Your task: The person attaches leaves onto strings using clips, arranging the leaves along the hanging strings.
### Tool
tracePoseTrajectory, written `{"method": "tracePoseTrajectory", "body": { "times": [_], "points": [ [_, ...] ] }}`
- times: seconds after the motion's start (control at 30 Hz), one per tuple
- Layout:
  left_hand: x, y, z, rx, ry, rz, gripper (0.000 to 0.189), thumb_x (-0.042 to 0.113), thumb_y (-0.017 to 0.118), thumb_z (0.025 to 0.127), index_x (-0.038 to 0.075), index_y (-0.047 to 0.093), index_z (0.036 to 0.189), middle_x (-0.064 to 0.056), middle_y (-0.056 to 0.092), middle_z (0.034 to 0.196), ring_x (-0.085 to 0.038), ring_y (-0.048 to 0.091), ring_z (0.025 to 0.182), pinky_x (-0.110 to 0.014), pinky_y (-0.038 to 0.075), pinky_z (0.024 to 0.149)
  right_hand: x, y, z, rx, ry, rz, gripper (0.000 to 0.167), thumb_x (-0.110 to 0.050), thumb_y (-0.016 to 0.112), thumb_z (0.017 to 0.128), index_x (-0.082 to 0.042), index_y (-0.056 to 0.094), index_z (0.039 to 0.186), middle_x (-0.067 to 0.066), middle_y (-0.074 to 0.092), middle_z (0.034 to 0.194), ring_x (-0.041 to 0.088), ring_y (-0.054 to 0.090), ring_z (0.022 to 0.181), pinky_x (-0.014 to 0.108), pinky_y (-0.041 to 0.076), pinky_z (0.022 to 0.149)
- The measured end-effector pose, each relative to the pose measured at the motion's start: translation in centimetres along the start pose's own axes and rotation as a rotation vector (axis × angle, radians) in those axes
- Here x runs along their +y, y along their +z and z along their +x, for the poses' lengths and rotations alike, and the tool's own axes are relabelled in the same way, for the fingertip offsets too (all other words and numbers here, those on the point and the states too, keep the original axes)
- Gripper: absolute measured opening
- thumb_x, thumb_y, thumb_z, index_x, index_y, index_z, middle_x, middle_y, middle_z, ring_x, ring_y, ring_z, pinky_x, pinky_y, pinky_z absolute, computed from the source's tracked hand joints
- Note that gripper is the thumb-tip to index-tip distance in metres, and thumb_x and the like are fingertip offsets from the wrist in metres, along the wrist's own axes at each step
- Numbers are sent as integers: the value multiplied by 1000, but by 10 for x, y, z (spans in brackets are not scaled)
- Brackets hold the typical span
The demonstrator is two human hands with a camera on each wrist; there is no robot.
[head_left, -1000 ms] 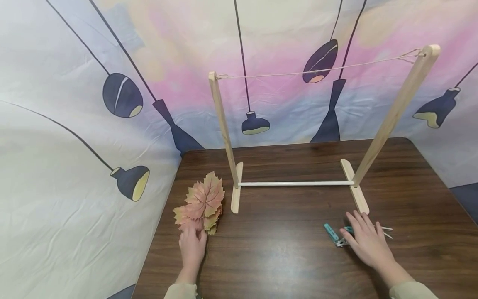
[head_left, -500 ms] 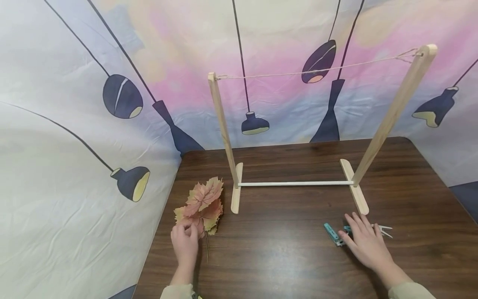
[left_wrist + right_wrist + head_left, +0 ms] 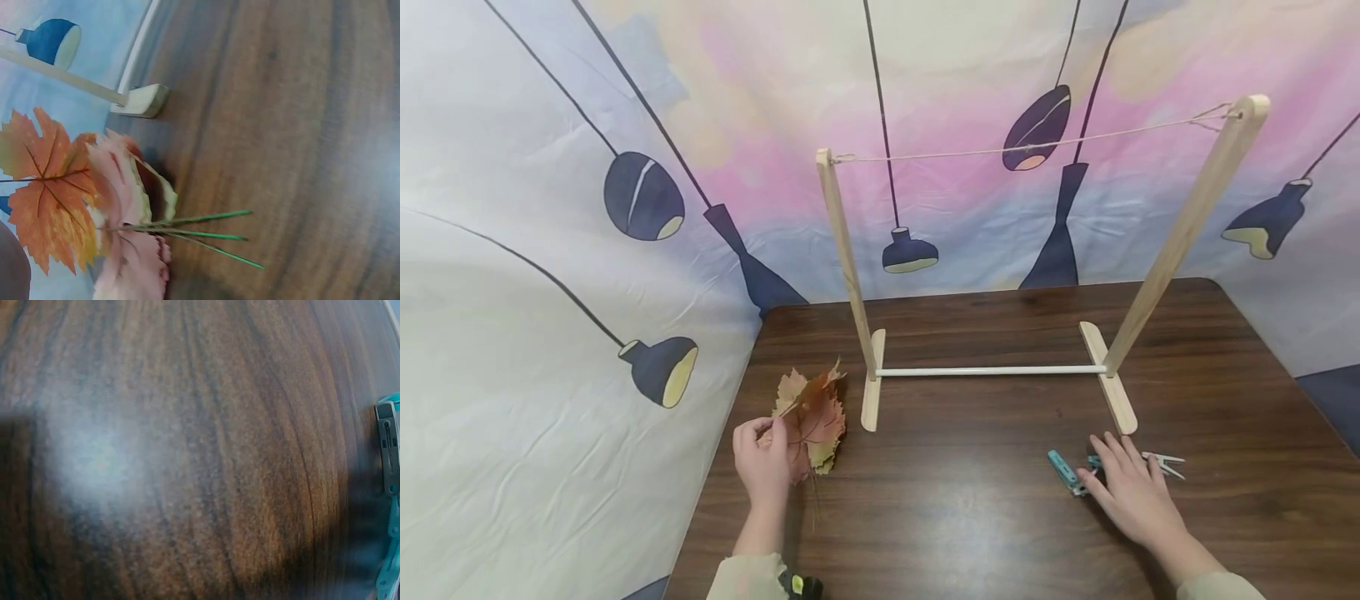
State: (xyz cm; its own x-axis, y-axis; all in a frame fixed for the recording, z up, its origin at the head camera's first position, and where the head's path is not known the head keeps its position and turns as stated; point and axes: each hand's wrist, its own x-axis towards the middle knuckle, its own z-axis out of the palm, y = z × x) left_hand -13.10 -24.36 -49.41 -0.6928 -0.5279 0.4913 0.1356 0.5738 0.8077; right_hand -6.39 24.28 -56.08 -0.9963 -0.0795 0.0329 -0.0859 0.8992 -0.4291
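Note:
In the head view my left hand pinches the stem of an artificial maple leaf, lifted and tilted over a small pile of others. Those pink and yellow-green leaves lie on the table's left side. Their thin green stems stick out toward the front. My right hand rests with fingers fairly straight over several small clips. A teal clip shows left of the fingers and a white clip to their right. My palm and fingers hide the rest of the clips.
A wooden frame stands at the back of the dark wood table. A string joins its post tops, and a white rod joins its feet. Behind hangs a cloth printed with lamps.
My left hand has moved slightly left and up, lifting the top leaf from the pile and turning it over. The right hand stays over the clips with little movement.

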Motion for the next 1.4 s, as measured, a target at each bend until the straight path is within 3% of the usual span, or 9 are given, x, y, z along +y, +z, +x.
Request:
{"method": "tracePoseTrajectory", "body": {
  "times": [0.17,0.37,0.7,0.9,1.13,1.4],
  "points": [
    [13,1,11,51,5,-58,6,1,61,85,-4,59,84,-7,51,89,-11,49,86,-32,38,80,-1,1,2,4,-11,-8,65,-47,42,97,4,37,138,31,31,141,51,18,131,72,4,97],
    [28,2,21,86,-39,-97,10,5,59,88,-5,57,88,7,50,87,-4,47,83,-21,38,76,-3,4,0,-16,-10,-10,68,-50,44,95,3,39,137,31,33,140,53,21,128,74,5,95],
    [50,-7,34,138,-45,-223,7,9,59,90,5,56,86,-5,54,87,-8,51,78,-21,40,71,-4,13,-5,19,-17,-24,67,-52,48,93,1,44,134,29,35,138,51,23,127,74,4,95],
    [58,-9,37,163,-7,-224,9,8,58,89,1,55,87,-3,52,87,-6,49,76,-20,39,68,-6,15,-7,70,-37,-31,62,-51,56,89,-3,51,128,27,37,136,50,24,127,72,1,97],
    [68,-5,36,159,101,-253,10,1,59,87,-7,54,84,4,50,84,-5,51,73,-16,42,67,-7,25,-7,129,-46,-44,63,-55,63,81,-4,59,116,26,42,132,50,27,125,75,2,95],
    [78,0,35,154,109,-292,11,0,58,87,-9,53,85,9,49,85,-4,52,74,-16,43,67,-10,29,-8,169,-36,-33,55,-47,70,80,-3,60,111,26,41,132,49,27,126,73,2,97]
  ]
}}
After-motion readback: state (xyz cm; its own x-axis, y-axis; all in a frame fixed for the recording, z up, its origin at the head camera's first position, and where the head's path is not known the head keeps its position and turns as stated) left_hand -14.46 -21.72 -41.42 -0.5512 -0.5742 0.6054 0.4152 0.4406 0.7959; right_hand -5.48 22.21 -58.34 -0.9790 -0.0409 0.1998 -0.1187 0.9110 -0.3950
